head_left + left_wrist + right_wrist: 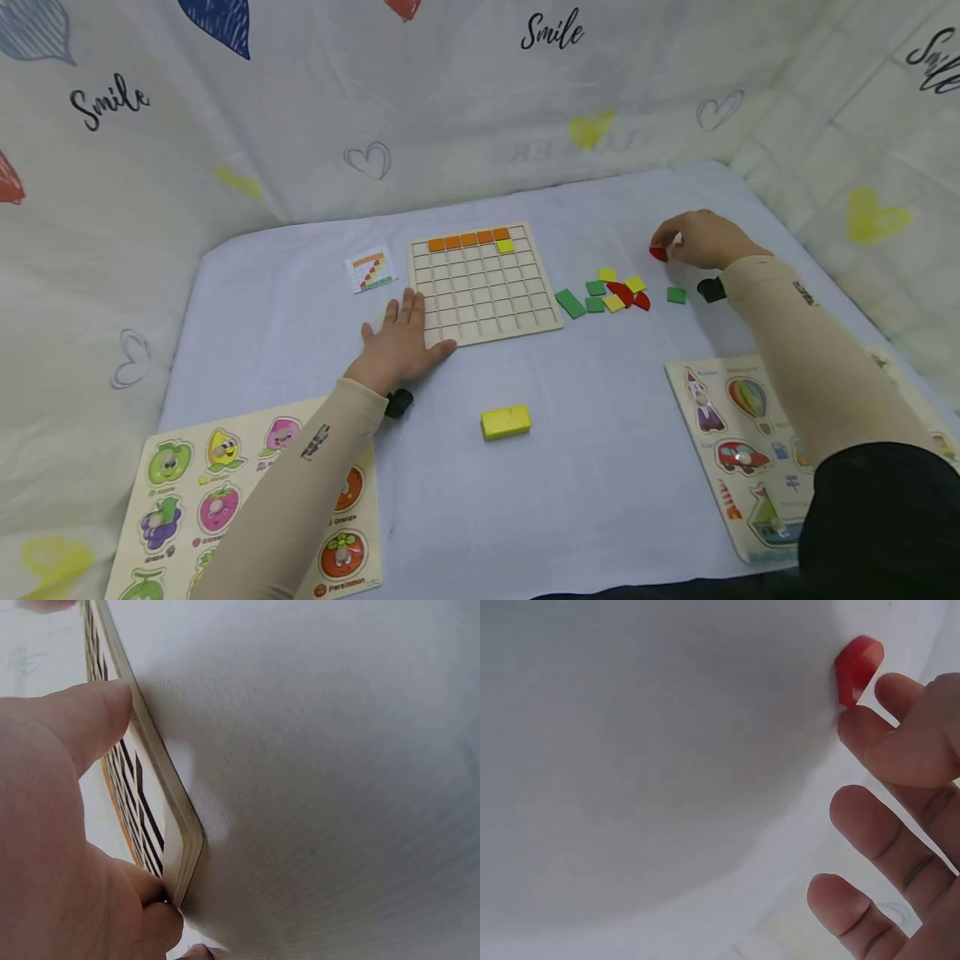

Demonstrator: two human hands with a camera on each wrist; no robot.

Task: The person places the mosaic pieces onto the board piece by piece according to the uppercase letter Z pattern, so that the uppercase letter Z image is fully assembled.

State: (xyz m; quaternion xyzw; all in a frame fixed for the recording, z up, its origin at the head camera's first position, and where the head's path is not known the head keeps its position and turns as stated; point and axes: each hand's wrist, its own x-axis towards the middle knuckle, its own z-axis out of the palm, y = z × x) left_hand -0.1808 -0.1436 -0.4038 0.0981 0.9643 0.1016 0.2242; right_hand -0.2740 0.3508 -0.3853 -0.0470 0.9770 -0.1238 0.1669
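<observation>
A pale wooden grid board (480, 293) lies flat near the middle of the table. Several orange squares (468, 239) fill part of its top row, and one yellow square (506, 247) sits just below them. My left hand (401, 343) rests on the board's near-left corner, fingers spread at the left side and thumb (105, 712) on the near edge. Off to the right, my right hand (701, 237) holds a small red rounded piece (859, 669) at its fingertips. Its last two fingers (862, 821) stand apart from the piece.
Loose green pieces (570, 303), yellow squares (607, 274) and red pieces (642, 301) lie right of the board. A pattern card (371, 269) lies at its left. Nearer are a yellow block (506, 422), a fruit board (187, 492) and a picture board (738, 492) beneath the right arm.
</observation>
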